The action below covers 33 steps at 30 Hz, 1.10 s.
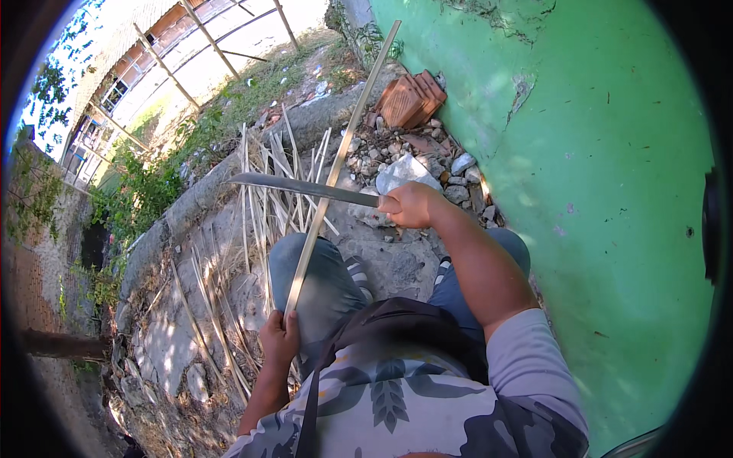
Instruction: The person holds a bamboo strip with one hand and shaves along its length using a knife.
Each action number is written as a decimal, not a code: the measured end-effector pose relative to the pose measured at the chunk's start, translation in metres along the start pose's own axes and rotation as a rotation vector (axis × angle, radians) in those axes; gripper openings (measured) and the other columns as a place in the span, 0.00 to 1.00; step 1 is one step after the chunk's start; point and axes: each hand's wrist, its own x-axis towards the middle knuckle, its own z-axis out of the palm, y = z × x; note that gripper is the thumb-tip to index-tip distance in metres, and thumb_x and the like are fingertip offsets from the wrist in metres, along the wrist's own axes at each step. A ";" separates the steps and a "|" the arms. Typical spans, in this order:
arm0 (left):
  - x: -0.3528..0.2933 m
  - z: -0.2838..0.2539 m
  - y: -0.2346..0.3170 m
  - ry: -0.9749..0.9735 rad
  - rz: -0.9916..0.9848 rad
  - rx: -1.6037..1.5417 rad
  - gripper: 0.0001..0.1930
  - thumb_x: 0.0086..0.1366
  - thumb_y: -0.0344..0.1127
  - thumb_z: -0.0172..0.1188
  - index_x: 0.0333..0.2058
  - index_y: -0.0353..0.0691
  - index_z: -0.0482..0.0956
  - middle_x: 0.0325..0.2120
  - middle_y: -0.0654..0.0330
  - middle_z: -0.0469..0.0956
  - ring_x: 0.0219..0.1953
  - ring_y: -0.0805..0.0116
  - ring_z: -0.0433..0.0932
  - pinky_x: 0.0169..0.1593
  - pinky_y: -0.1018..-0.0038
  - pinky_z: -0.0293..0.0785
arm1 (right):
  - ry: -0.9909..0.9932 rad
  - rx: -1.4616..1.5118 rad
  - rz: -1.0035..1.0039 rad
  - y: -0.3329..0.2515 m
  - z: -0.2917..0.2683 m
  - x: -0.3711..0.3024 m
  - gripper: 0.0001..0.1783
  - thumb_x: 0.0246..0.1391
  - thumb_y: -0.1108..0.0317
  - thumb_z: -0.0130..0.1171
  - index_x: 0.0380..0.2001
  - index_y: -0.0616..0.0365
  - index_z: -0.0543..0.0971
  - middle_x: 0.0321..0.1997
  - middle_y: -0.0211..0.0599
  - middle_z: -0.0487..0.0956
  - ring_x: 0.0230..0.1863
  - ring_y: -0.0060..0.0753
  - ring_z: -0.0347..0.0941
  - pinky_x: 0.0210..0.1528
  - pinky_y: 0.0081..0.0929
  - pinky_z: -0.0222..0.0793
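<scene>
My left hand (280, 337) is closed on the near end of a long, pale, split strip that looks like bamboo (336, 164). From there the strip slants up and away past my left knee, its far end near the green wall. In my right hand (413, 206) is the handle of a machete (305, 187), its long dark blade pointing left. The blade lies across the strip around its middle; whether the edge touches it I cannot tell. My fingers hide most of the handle.
Many loose pale strips (267, 187) lie on the ground ahead, and more (212, 320) lie to the left. Broken stones (408, 174) and stacked orange bricks (412, 99) sit by the green wall (595, 175) on my right. A low concrete kerb (195, 198) curves along the left.
</scene>
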 end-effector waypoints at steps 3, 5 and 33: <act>0.001 0.000 0.004 0.004 0.023 0.046 0.22 0.68 0.45 0.62 0.23 0.35 0.67 0.14 0.49 0.67 0.16 0.52 0.68 0.25 0.59 0.64 | 0.014 0.020 0.071 0.014 0.016 0.003 0.17 0.52 0.53 0.65 0.39 0.53 0.84 0.37 0.48 0.84 0.42 0.52 0.81 0.45 0.44 0.75; 0.001 0.000 -0.002 -0.002 0.015 0.034 0.22 0.68 0.46 0.62 0.23 0.35 0.68 0.14 0.49 0.68 0.16 0.52 0.69 0.25 0.59 0.65 | -0.010 0.051 0.063 0.017 0.023 0.007 0.17 0.51 0.53 0.65 0.39 0.53 0.84 0.37 0.48 0.84 0.42 0.52 0.81 0.45 0.45 0.75; 0.004 -0.002 0.002 -0.013 0.047 0.018 0.26 0.69 0.49 0.63 0.21 0.36 0.65 0.12 0.49 0.66 0.15 0.54 0.64 0.23 0.60 0.62 | 0.077 -0.004 0.208 0.002 0.016 0.000 0.14 0.50 0.60 0.62 0.40 0.50 0.84 0.38 0.46 0.85 0.44 0.53 0.81 0.47 0.45 0.76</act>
